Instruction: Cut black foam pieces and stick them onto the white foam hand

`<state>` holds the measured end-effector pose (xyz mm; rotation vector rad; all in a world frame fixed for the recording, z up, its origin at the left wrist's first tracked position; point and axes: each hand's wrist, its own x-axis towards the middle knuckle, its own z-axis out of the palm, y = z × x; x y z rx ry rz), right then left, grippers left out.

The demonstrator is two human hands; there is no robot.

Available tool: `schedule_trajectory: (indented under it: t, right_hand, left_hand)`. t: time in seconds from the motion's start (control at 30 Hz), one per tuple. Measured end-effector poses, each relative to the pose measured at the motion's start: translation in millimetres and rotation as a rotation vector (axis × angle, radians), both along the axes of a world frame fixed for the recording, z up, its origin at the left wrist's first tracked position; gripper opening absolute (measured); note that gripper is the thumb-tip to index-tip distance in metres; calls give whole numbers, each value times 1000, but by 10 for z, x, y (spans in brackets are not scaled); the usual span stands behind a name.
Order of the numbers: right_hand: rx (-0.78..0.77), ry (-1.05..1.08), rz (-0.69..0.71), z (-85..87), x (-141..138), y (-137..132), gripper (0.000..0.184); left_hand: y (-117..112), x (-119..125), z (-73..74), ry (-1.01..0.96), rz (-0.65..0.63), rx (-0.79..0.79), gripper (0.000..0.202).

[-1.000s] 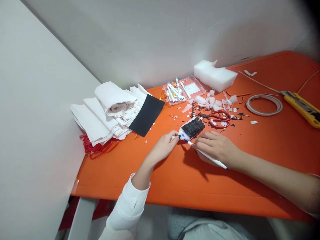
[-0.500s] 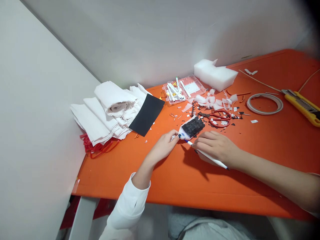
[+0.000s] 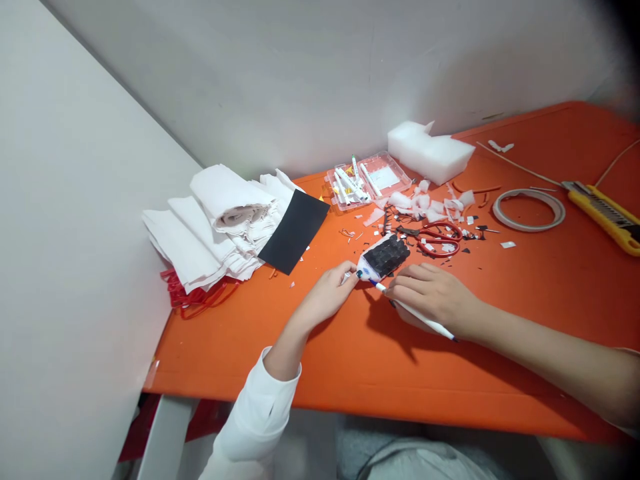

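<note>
A small white foam figure (image 3: 387, 256) lies on the orange table, its back covered with overlapping black pieces. Its pointed white end carries blue marks and a dark tip. My left hand (image 3: 331, 288) pinches that end between thumb and fingers. In my right hand (image 3: 431, 293) is a white marker (image 3: 420, 316) with a blue tip, held like a pen. The blue tip is at the lower edge of the figure's white end; whether it touches, I cannot tell. Just beyond the figure lie red-handled scissors (image 3: 440, 239) among black and white scraps.
White folded cloth-like sheets (image 3: 200, 233) and a black sheet (image 3: 295, 232) lie left. Behind are an open marker case (image 3: 387, 175), foam scraps (image 3: 425, 202) and a white foam block (image 3: 431, 152). A tape roll (image 3: 530, 225) and yellow utility knife (image 3: 607, 217) lie right. A wall borders the table behind.
Very little differs. The view has shifted slightly, and both hands keep their holds on the foam figure and the marker.
</note>
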<state>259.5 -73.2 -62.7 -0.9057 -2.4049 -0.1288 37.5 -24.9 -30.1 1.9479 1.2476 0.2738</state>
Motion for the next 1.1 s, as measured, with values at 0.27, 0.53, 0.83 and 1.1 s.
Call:
schedule_trajectory:
  t: [0.27,0.53,0.83,1.1]
  right_hand:
    - [2,38,84,6,2,-41,12]
    - [10,48,78,-19,-11,-33,11]
    - [-22,13,61,-13,-2,-29,14]
    - [-23,26,63,8,2,-39,14]
  left_hand:
    - [75,-92,-24,-58,36,-8,26]
    - [76,-85,-45,-94,1,-64,25]
    - [54,-69,-1,-59,-60,-49,24]
    - [49,-64,-20,-60,-62,-48,24]
